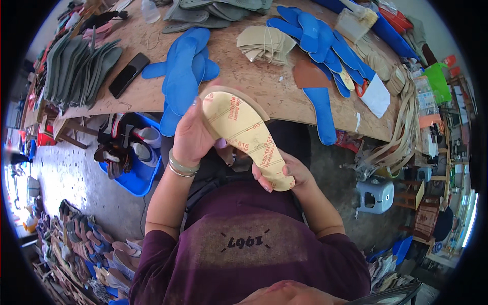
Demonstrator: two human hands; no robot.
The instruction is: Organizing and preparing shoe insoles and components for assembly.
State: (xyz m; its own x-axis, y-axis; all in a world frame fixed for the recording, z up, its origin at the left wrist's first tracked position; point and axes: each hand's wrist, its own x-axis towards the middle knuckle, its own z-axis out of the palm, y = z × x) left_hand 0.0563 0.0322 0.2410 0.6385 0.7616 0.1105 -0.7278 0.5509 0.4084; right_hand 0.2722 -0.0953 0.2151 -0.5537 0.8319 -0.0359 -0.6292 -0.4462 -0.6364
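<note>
Both of my hands hold up a cream insole board (241, 124) with red print, above my lap and near the table's front edge. My left hand (190, 133), with a bangle at the wrist, grips its broad toe part along the left side. At the narrow heel end, my right hand (297, 173) pinches the board between thumb and fingers. A tan edge (256, 104) shows behind the toe; whether it is a separate layer I cannot tell. Just beyond, blue insoles (183, 66) lie crossed in a pile, one jutting over the table edge.
The wooden table (137, 94) carries grey soles (76, 71), a black phone (129, 75), a tied beige stack (265, 44) and more blue insoles (323, 40). Beige strips (401, 137) hang at right. On the floor are a blue bin (134, 175) of shoes and a grey stool (375, 195).
</note>
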